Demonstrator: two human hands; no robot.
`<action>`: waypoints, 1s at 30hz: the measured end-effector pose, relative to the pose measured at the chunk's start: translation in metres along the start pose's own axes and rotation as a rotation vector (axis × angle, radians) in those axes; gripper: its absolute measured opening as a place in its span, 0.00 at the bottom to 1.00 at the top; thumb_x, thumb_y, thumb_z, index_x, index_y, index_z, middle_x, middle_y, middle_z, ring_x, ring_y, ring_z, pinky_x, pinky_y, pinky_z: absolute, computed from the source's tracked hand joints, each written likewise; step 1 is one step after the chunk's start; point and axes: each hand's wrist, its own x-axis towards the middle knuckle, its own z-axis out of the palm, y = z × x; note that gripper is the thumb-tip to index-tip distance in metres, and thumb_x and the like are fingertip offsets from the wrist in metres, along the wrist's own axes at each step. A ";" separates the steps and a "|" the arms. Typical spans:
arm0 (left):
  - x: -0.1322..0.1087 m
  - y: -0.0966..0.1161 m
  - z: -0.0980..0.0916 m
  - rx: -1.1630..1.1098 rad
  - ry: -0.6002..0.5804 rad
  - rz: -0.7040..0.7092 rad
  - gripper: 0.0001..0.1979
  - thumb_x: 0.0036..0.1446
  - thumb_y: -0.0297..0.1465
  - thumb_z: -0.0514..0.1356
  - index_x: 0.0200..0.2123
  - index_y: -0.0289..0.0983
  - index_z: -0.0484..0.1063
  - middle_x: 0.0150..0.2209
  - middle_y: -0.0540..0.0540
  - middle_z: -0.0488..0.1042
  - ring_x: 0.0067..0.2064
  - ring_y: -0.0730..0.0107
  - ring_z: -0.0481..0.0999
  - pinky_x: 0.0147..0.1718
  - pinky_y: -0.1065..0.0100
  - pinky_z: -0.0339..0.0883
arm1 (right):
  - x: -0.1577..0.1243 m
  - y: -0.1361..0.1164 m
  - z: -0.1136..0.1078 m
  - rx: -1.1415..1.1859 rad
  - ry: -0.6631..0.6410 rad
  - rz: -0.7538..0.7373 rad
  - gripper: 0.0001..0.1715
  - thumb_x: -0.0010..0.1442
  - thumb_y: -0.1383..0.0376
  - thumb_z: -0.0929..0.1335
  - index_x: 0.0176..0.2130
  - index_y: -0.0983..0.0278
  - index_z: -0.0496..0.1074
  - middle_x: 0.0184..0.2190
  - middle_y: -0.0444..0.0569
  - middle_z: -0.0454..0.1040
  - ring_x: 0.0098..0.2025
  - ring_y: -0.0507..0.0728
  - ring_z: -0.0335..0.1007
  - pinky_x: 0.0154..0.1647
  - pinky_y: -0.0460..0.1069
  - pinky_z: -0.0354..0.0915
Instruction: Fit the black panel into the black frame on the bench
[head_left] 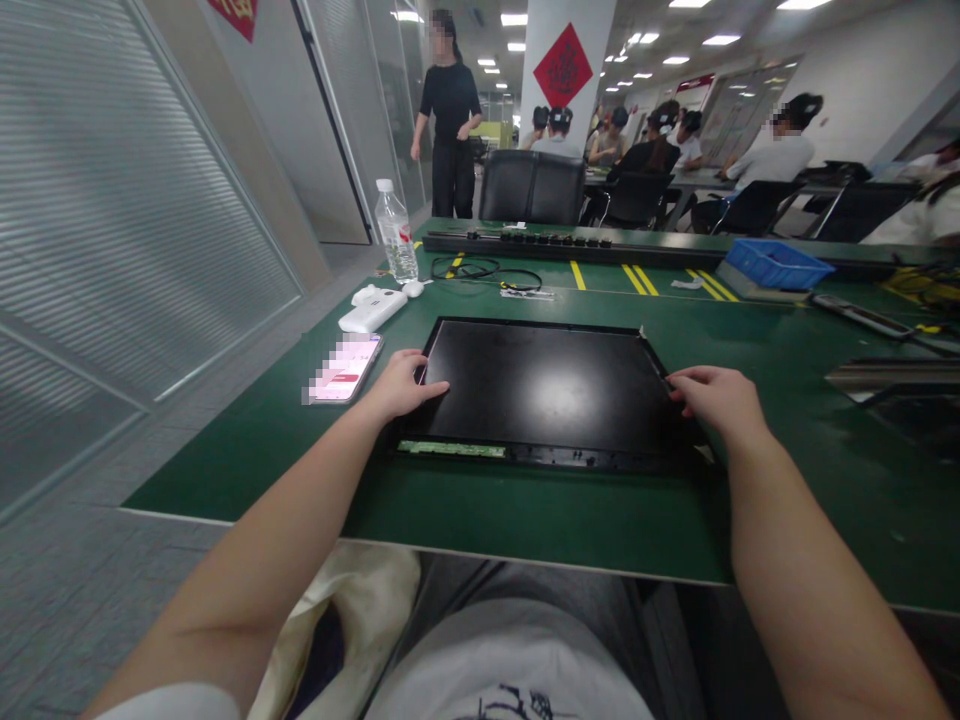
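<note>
A black LCD screen panel (510, 385) lies face up on the green tabletop (600, 530), within a dark frame. Along its near edge shows a strip of green circuit board (451, 449). My left hand (401, 385) grips the panel's left edge, thumb on top of the screen and fingers at the side. At the right edge, my right hand (720, 395) pinches the rim between thumb and fingers. The undersides of the fingers on both sides are partly hidden.
Left of the panel lie a lit phone (346, 368), a white device (373, 310) and a water bottle (396, 235). A black cable (487, 270) curls behind. At the right are a blue bin (776, 265) and dark metal parts (900, 380). People sit or stand beyond the table.
</note>
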 end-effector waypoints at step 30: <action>-0.020 0.023 -0.027 -0.025 -0.366 0.419 0.30 0.47 0.50 0.71 0.52 0.46 0.81 0.66 0.40 0.70 0.67 0.44 0.68 0.66 0.51 0.59 | 0.001 0.002 0.006 -0.111 0.073 -0.095 0.16 0.56 0.56 0.68 0.37 0.59 0.83 0.32 0.50 0.83 0.36 0.63 0.78 0.44 0.55 0.72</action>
